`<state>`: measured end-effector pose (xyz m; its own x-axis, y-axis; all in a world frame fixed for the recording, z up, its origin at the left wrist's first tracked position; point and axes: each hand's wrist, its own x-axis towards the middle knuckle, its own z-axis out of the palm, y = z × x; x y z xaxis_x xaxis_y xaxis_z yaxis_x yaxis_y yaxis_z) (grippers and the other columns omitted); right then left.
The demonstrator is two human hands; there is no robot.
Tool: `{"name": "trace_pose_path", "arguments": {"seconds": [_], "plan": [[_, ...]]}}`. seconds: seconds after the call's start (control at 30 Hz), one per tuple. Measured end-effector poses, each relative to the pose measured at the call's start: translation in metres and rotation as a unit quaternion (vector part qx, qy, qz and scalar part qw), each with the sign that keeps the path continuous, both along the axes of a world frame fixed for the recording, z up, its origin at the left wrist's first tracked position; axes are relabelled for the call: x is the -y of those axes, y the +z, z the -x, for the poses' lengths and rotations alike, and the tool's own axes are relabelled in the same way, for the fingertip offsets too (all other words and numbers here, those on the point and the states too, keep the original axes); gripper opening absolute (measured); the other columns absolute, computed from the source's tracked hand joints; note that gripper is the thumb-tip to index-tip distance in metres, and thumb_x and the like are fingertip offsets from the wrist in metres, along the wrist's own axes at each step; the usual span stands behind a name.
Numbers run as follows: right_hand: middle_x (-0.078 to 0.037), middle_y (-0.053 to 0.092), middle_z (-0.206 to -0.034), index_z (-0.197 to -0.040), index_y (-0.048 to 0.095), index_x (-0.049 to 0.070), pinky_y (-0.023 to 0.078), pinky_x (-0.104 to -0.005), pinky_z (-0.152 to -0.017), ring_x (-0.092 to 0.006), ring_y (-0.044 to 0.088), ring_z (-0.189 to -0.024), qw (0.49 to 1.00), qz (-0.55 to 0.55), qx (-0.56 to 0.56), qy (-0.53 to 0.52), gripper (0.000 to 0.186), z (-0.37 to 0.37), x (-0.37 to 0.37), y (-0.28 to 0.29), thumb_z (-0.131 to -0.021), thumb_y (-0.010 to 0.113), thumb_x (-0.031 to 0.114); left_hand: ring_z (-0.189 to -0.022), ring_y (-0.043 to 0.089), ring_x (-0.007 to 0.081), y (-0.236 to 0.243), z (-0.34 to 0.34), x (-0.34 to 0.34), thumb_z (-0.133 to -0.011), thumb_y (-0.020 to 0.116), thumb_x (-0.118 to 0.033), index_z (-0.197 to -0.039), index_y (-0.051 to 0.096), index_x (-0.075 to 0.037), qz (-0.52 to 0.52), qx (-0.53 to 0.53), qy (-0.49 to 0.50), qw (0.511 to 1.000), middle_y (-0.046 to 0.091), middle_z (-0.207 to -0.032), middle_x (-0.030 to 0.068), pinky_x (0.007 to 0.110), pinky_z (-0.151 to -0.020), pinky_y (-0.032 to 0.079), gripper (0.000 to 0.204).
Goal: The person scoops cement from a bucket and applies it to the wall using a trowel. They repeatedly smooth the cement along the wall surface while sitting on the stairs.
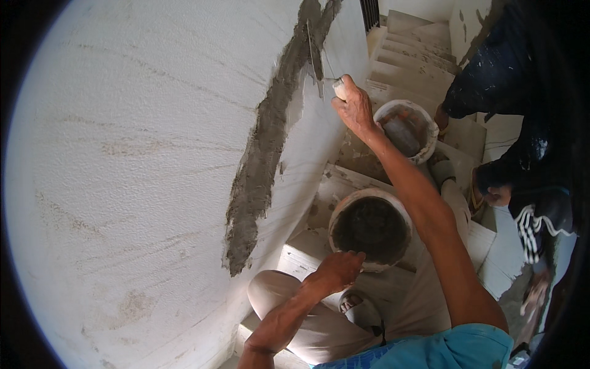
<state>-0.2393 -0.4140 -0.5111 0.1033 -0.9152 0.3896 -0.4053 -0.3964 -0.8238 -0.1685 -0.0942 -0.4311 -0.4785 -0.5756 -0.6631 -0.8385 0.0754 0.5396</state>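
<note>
My right hand is closed round the pale handle of a trowel. Its thin blade lies edge-on against a long strip of wet grey mortar that runs slantwise up the white wall. Lower down, my left hand has its fingers curled at the near rim of a bucket of dark grey mortar. That bucket stands on a stair tread in front of my knees.
A second bucket with grey contents stands just beyond. Stairs climb away toward a dark railing. Close on the right is another person in dark clothes, with a hand low down. My sandalled foot rests below the nearer bucket.
</note>
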Motion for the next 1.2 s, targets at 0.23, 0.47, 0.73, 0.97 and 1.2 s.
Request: {"name": "trace_pose_path", "arguments": {"seconds": [0.23,0.47,0.73,0.97,1.2], "plan": [[-0.026,0.061,-0.082,-0.108,0.049,0.003,0.047,-0.0512,-0.070,-0.0475,0.060,-0.078,0.998,-0.037,-0.026,0.037,0.035,0.007,-0.014,-0.008,-0.076,0.061,0.008,-0.089,0.063,0.0398,0.003,-0.001,-0.001,-0.093,0.054,-0.017,-0.109,0.051,-0.005,0.008,-0.024,0.014,1.000,0.064,-0.094,0.0184,0.049,-0.073,0.051,0.021],[-0.027,0.061,-0.086,-0.110,0.048,0.003,0.046,-0.0514,-0.074,-0.0482,0.059,-0.083,0.994,-0.081,-0.022,0.065,0.036,0.019,-0.043,-0.008,-0.077,0.062,0.009,-0.087,0.064,0.0414,0.006,-0.001,0.004,-0.094,0.052,-0.015,-0.108,0.052,-0.004,-0.015,-0.008,0.009,1.000,0.065,-0.091,0.0204,0.051,-0.073,0.050,0.018],[-0.024,0.062,-0.082,-0.105,0.048,0.003,0.047,-0.0507,-0.068,-0.0460,0.061,-0.079,0.998,-0.029,-0.037,0.038,0.031,0.002,-0.034,-0.015,-0.077,0.061,0.006,-0.087,0.065,0.0419,0.010,0.001,0.007,-0.094,0.051,-0.015,-0.108,0.052,-0.003,-0.014,-0.003,0.012,1.000,0.065,-0.092,0.0214,0.051,-0.074,0.051,0.018],[-0.021,0.063,-0.084,-0.103,0.049,0.004,0.047,-0.0511,-0.068,-0.0458,0.061,-0.080,0.991,-0.018,-0.036,0.124,0.030,0.012,-0.076,-0.016,-0.077,0.062,0.006,-0.092,0.064,0.0413,0.006,-0.001,0.007,-0.092,0.053,-0.014,-0.109,0.052,-0.003,-0.034,0.008,0.003,0.999,0.065,-0.096,0.0214,0.051,-0.077,0.051,0.020],[-0.024,0.061,-0.080,-0.101,0.048,0.003,0.045,-0.0526,-0.068,-0.0467,0.060,-0.079,0.999,-0.033,-0.023,0.024,0.028,0.006,-0.044,0.003,-0.076,0.061,0.004,-0.094,0.064,0.0408,0.012,-0.001,0.007,-0.091,0.053,-0.013,-0.111,0.051,-0.004,-0.029,0.006,0.005,1.000,0.065,-0.099,0.0205,0.051,-0.078,0.052,0.022]]}}
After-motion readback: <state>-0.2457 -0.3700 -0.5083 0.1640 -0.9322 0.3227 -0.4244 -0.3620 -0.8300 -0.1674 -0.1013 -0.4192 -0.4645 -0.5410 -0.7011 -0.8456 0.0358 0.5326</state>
